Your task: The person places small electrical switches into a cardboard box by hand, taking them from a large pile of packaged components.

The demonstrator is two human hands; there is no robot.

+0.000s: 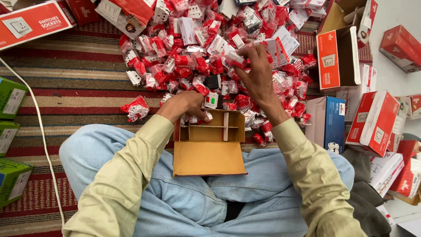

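Head view looks straight down at a person sitting cross-legged in light jeans on a striped rug [74,83]. An open cardboard box [209,140] with inner dividers rests at the knees, its flap folded toward the lap. The left hand [186,105] sits at the box's upper left compartment, fingers curled down onto a small packet [199,118] wrapped in red and clear plastic; the grip looks closed on it, though the fingertips are partly hidden by the box wall. The right hand [256,70] is raised over a big heap of wrapped packets [197,57] just beyond the box, its thumb and fingers pinched narrowly on one red and white packet [233,58] at the top of the pile. One stray packet [136,109] lies alone on the rug to the left of the heap. Red and white cartons [375,120] stand at the right beside a blue carton [333,125], green cartons [11,98] line the left edge, and a white cable [41,136] runs across the rug.
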